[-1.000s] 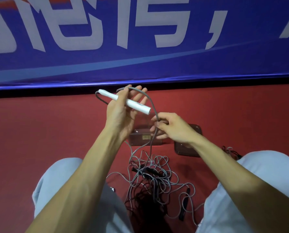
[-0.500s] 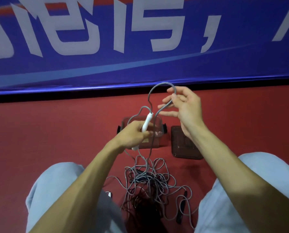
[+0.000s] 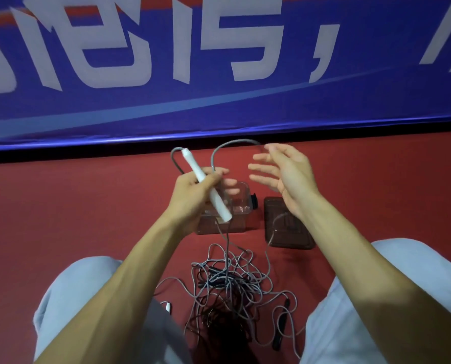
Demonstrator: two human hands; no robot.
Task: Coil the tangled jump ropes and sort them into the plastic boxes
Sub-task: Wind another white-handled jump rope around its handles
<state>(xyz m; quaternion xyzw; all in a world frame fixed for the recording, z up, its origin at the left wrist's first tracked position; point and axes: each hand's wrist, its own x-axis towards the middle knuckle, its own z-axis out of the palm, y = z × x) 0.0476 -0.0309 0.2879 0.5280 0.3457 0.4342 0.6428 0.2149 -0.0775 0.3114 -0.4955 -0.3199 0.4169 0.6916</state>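
- The left hand (image 3: 193, 198) grips the white handle (image 3: 206, 187) in a closed fist. 0.5 s ago this hand was lower, in front of the box; now it is raised and the handle tilts, with its top end leaning left and its bottom end pointing down to the right.
- The right hand (image 3: 284, 174) has let go. 0.5 s ago its fingers pinched the rope; now they are straight and spread, with the palm facing the left hand.
- The grey rope (image 3: 232, 142) leaves the top of the handle in 1 tight bend. A 2nd arc rises from the left fingers across to the right fingertips. Whether it touches them I cannot tell. A strand reappears below the right wrist and drops to the floor.
- The tangle (image 3: 232, 285) of grey and black ropes lies on the red floor (image 3: 88, 206) between the knees, much as before. A black handle (image 3: 282, 327) lies at its right edge.
- The clear plastic box (image 3: 240, 206) stands beyond the tangle, partly hidden by the left hand. The darker plastic box (image 3: 287, 232) sits just beside it on the right. No rope is coiled inside either.
- The blue banner (image 3: 219, 106) with white characters fills the top.
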